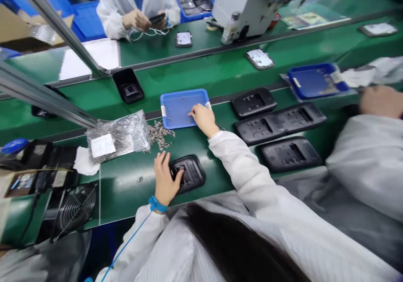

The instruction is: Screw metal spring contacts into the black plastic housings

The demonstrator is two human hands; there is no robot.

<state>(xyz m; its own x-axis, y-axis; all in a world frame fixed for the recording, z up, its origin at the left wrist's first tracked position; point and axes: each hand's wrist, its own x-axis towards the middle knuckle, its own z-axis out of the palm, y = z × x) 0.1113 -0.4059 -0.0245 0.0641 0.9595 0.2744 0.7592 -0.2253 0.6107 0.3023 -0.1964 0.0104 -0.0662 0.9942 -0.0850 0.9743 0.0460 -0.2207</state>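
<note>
Blue tray (176, 110) was where your right hand (204, 120) pinched at tiny screws (181, 99) while your left hand (163, 181) lay spread, pinning the near black housing (192, 173); a firm hold there looked wise.

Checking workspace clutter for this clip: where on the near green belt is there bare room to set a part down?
Bare green mat lies left of the left hand and its black plastic housing, below the clear bag of small metal parts. It is crowded around the shallow blue tray under the right hand, by the loose parts pile, and at the three black housings.
</note>
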